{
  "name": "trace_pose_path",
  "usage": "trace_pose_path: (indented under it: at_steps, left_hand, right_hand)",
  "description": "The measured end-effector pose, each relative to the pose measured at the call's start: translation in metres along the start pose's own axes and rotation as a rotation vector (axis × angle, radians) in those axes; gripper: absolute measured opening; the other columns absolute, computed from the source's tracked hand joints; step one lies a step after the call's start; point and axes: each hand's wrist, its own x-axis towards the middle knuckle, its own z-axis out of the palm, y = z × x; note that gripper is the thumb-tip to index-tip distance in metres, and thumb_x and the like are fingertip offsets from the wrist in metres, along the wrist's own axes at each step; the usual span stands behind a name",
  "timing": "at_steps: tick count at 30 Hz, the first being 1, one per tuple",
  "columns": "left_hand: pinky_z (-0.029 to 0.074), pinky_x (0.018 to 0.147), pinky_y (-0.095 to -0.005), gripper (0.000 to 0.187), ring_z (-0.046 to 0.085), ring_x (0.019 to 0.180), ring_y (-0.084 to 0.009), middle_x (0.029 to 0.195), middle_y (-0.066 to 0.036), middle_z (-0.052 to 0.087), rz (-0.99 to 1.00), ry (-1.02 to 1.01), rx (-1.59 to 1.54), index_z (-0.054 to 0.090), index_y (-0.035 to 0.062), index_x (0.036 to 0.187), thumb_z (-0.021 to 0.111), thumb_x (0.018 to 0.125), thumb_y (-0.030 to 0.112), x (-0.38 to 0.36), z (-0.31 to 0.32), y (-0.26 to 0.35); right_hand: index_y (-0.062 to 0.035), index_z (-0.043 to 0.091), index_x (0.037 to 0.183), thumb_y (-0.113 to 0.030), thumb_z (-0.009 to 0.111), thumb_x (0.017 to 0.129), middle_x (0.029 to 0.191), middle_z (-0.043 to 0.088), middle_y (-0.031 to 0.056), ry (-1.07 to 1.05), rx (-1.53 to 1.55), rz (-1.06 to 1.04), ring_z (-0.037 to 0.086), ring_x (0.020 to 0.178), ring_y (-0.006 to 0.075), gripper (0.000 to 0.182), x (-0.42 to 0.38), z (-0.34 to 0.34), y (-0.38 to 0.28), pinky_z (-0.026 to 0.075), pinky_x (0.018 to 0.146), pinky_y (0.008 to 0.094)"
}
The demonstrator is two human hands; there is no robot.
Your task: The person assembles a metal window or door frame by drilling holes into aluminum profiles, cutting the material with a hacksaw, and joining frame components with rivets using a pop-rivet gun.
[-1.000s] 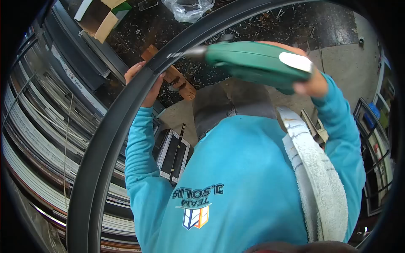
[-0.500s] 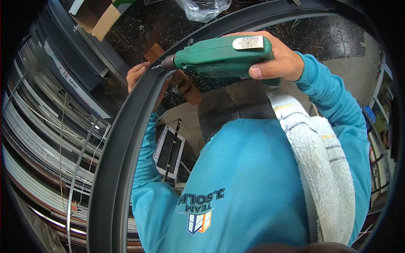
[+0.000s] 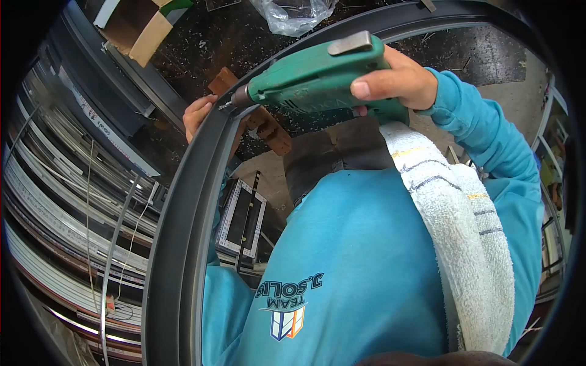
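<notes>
My right hand (image 3: 400,82) grips a green power drill (image 3: 317,79), its thumb lying along the drill's side. The drill points left, and its bit meets a long black metal profile (image 3: 189,201) where two lengths come together at a corner. Curled around that profile just beyond the bit is my left hand (image 3: 196,116), its fingers showing on the outer side and the rest partly hidden behind it. Under the corner lies a reddish-brown block (image 3: 270,129) with holes or dark stains. A white striped towel (image 3: 458,232) hangs down my front below the drill.
Long stacked profiles (image 3: 73,201) fill the left side. At the upper left is an open cardboard box (image 3: 137,33), with a clear plastic bag (image 3: 293,15) to its right. Shavings litter the dark floor (image 3: 213,49). A framed panel (image 3: 242,216) stands below the corner.
The drill has tilted, its rear end rising slightly, while the bit stays near the same spot on the profile. The lower part of the profile has shifted a little to the right in view.
</notes>
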Motion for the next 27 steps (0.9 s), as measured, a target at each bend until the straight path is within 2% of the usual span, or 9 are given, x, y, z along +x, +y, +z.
trace_pose_path:
  at_steps: [2, 6, 8, 10, 13, 14, 16, 22, 27]
  left_hand:
    - [0.053, 0.090, -0.0364, 0.068, 0.060, 0.109, -0.0250, 0.120, -0.016, 0.055, 0.005, 0.007, -0.021, 0.044, 0.0099, 0.118, 0.090, 0.067, 0.010, -0.001, 0.002, -0.002]
    - [0.051, 0.091, -0.0378, 0.069, 0.059, 0.109, -0.0256, 0.121, -0.016, 0.054, -0.009, 0.014, -0.065, 0.044, 0.0100, 0.118, 0.090, 0.067, 0.009, 0.000, 0.002, 0.000]
    - [0.051, 0.091, -0.0380, 0.070, 0.059, 0.109, -0.0256, 0.121, -0.016, 0.053, -0.016, 0.023, -0.089, 0.043, 0.0101, 0.118, 0.090, 0.067, 0.010, 0.001, 0.004, -0.001]
    - [0.052, 0.091, -0.0381, 0.071, 0.059, 0.109, -0.0255, 0.122, -0.016, 0.053, -0.010, 0.029, -0.120, 0.043, 0.0103, 0.119, 0.091, 0.067, 0.010, 0.000, 0.004, -0.002]
    - [0.052, 0.092, -0.0385, 0.071, 0.059, 0.109, -0.0257, 0.122, -0.016, 0.053, 0.011, 0.023, -0.116, 0.044, 0.0108, 0.120, 0.091, 0.067, 0.010, -0.001, 0.004, -0.004]
    - [0.052, 0.092, -0.0386, 0.071, 0.059, 0.109, -0.0258, 0.122, -0.016, 0.053, 0.008, 0.025, -0.118, 0.044, 0.0110, 0.120, 0.091, 0.067, 0.010, 0.000, 0.005, -0.004]
    - [0.052, 0.092, -0.0388, 0.071, 0.059, 0.110, -0.0261, 0.122, -0.016, 0.053, 0.004, 0.026, -0.125, 0.044, 0.0113, 0.120, 0.091, 0.067, 0.010, 0.000, 0.005, -0.003]
    - [0.053, 0.092, -0.0380, 0.073, 0.059, 0.110, -0.0264, 0.122, -0.016, 0.053, 0.059, 0.038, -0.148, 0.044, 0.0119, 0.122, 0.091, 0.066, 0.010, -0.003, 0.007, -0.011]
    - [0.053, 0.093, -0.0371, 0.073, 0.059, 0.110, -0.0268, 0.121, -0.016, 0.053, 0.002, 0.056, -0.172, 0.044, 0.0103, 0.123, 0.091, 0.066, 0.009, -0.008, 0.008, -0.010]
  right_hand:
    - [0.0015, 0.064, 0.109, -0.039, 0.067, 0.084, 0.083, 0.060, 0.0069, -0.007, -0.031, 0.019, 0.058, 0.073, 0.0159, 0.047, 0.004, -0.001, -0.007, 0.050, 0.061, 0.0292]
    - [0.0011, 0.065, 0.109, -0.034, 0.071, 0.082, 0.084, 0.062, 0.0047, -0.069, -0.042, -0.002, 0.058, 0.076, 0.0133, 0.045, 0.013, -0.005, -0.008, 0.051, 0.064, 0.0282]
    - [0.0048, 0.049, 0.137, -0.026, 0.074, 0.075, 0.120, 0.063, 0.0146, -0.142, -0.047, 0.139, 0.060, 0.105, 0.0192, 0.074, 0.016, -0.013, -0.012, 0.048, 0.093, 0.0316]
    - [0.0019, 0.059, 0.120, -0.027, 0.073, 0.078, 0.097, 0.063, 0.0075, -0.121, -0.118, -0.005, 0.059, 0.085, 0.0141, 0.053, 0.018, -0.013, -0.004, 0.050, 0.077, 0.0288]
    - [0.0019, 0.059, 0.121, -0.027, 0.073, 0.078, 0.099, 0.063, 0.0092, -0.151, -0.142, 0.010, 0.059, 0.088, 0.0161, 0.054, 0.020, -0.017, -0.004, 0.049, 0.080, 0.0303]
    - [0.0035, 0.053, 0.130, -0.027, 0.074, 0.076, 0.113, 0.062, 0.0140, -0.167, -0.143, 0.048, 0.059, 0.102, 0.0207, 0.065, 0.020, -0.018, -0.007, 0.047, 0.091, 0.0335]
    - [0.0052, 0.048, 0.138, -0.027, 0.074, 0.074, 0.126, 0.061, 0.0189, -0.184, -0.149, 0.060, 0.059, 0.115, 0.0255, 0.076, 0.022, -0.015, -0.007, 0.045, 0.102, 0.0368]
    - [0.0056, 0.048, 0.138, -0.025, 0.073, 0.074, 0.126, 0.061, 0.0193, -0.179, -0.136, 0.038, 0.059, 0.115, 0.0258, 0.075, 0.027, -0.011, -0.001, 0.044, 0.103, 0.0373]
    - [0.0065, 0.047, 0.139, -0.026, 0.073, 0.074, 0.127, 0.060, 0.0196, -0.173, -0.090, 0.093, 0.059, 0.115, 0.0259, 0.077, 0.020, -0.014, -0.002, 0.044, 0.103, 0.0368]
